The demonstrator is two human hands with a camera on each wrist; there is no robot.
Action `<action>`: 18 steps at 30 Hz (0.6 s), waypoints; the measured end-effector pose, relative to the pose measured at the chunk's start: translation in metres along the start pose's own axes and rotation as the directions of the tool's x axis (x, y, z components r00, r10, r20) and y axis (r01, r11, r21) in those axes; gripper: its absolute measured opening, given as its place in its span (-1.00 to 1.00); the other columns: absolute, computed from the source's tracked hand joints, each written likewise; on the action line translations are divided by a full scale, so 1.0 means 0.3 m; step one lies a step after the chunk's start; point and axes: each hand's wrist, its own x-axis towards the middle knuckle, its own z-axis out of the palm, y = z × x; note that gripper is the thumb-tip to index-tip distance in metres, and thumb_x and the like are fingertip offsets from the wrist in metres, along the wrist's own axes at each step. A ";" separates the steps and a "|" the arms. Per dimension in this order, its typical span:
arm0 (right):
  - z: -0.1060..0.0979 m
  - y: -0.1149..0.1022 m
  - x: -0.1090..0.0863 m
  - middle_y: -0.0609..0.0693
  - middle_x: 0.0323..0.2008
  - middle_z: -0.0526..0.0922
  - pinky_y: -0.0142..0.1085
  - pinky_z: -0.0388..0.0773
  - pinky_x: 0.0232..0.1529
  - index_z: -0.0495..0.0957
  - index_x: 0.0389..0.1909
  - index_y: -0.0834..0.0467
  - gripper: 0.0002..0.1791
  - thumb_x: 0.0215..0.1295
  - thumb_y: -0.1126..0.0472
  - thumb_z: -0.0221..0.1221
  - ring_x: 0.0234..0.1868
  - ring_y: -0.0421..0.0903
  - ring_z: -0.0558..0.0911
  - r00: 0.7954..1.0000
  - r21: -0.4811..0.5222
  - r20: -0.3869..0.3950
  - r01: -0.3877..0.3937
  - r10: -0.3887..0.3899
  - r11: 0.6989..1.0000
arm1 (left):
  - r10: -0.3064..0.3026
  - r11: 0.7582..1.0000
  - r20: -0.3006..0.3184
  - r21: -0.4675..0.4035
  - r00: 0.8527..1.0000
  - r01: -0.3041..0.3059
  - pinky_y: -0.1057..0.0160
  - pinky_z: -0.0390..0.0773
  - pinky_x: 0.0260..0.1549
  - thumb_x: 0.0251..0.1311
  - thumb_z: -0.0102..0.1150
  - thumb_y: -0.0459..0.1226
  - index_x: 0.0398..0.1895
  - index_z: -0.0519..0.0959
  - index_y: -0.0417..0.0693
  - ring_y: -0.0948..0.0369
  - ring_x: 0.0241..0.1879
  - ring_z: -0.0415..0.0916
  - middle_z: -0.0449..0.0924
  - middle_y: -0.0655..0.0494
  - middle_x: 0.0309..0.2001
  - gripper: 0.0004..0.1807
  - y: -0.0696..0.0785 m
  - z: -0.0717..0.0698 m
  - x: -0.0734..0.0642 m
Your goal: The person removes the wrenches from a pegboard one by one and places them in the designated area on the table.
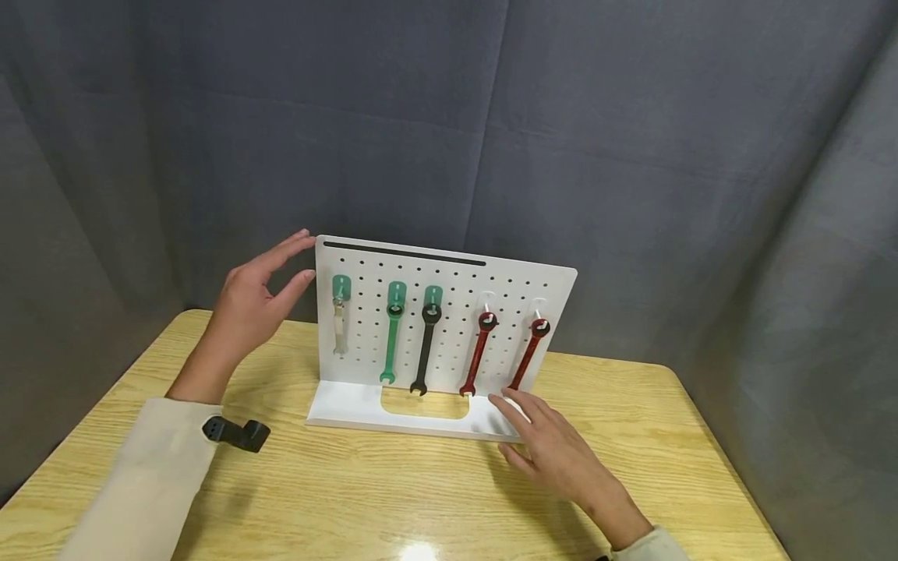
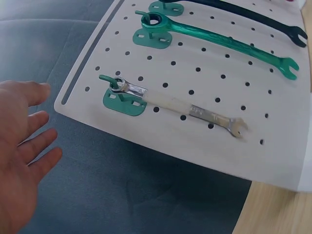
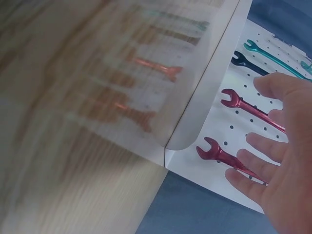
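A white pegboard stands upright with several combination wrenches hanging from its hooks. From left to right hang a silver wrench with a pale wrapped middle, a green wrench, a black wrench, a red wrench and another red wrench. My left hand is beside the board's upper left corner, fingers extended, thumb apart, holding nothing. Low at the right, my right hand is by the base with spread fingers. In the right wrist view its fingers overlap the outer red wrench.
The pegboard's white base has a rounded cutout and rests on a wood-grain table. Green hooks carry the left wrenches, clear hooks the red ones. Grey curtains hang behind and at both sides.
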 end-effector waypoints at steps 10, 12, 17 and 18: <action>-0.002 0.001 -0.004 0.19 0.38 0.41 0.13 0.52 0.12 0.39 0.46 0.05 -0.28 0.31 0.07 0.40 0.33 0.17 0.46 1.000 -0.033 -0.007 -0.007 0.007 0.999 | -0.148 0.965 0.017 -0.214 0.989 0.149 0.20 0.39 0.27 0.48 0.20 -0.29 0.40 0.50 -0.05 0.10 0.35 0.41 0.50 0.04 0.36 -0.54 -0.005 -0.001 0.052; -0.006 -0.001 -0.005 0.18 0.38 0.41 0.13 0.52 0.12 0.39 0.46 0.05 -0.28 0.31 0.07 0.39 0.32 0.18 0.47 1.000 -0.033 -0.003 -0.013 0.013 0.999 | -0.164 0.954 0.021 -0.250 0.986 0.165 0.24 0.39 0.26 0.47 0.21 -0.29 0.39 0.50 -0.06 0.12 0.34 0.42 0.52 0.03 0.34 -0.54 -0.003 0.003 0.063; -0.010 0.002 -0.013 0.16 0.37 0.42 0.12 0.51 0.14 0.40 0.45 0.07 -0.28 0.30 0.08 0.40 0.32 0.16 0.47 1.000 -0.042 -0.004 -0.026 0.026 0.999 | -0.179 0.926 0.017 -0.335 0.984 0.175 0.33 0.44 0.18 0.43 0.26 -0.30 0.38 0.51 -0.10 0.14 0.25 0.49 0.56 -0.01 0.29 -0.53 -0.009 0.024 0.087; -0.009 0.004 -0.016 0.16 0.37 0.43 0.12 0.51 0.14 0.41 0.45 0.07 -0.28 0.29 0.09 0.40 0.31 0.16 0.48 1.000 -0.045 -0.006 -0.027 0.027 0.999 | -0.185 0.921 0.014 -0.346 0.983 0.178 0.35 0.45 0.16 0.43 0.27 -0.29 0.37 0.51 -0.10 0.15 0.23 0.50 0.57 -0.02 0.28 -0.53 -0.012 0.028 0.092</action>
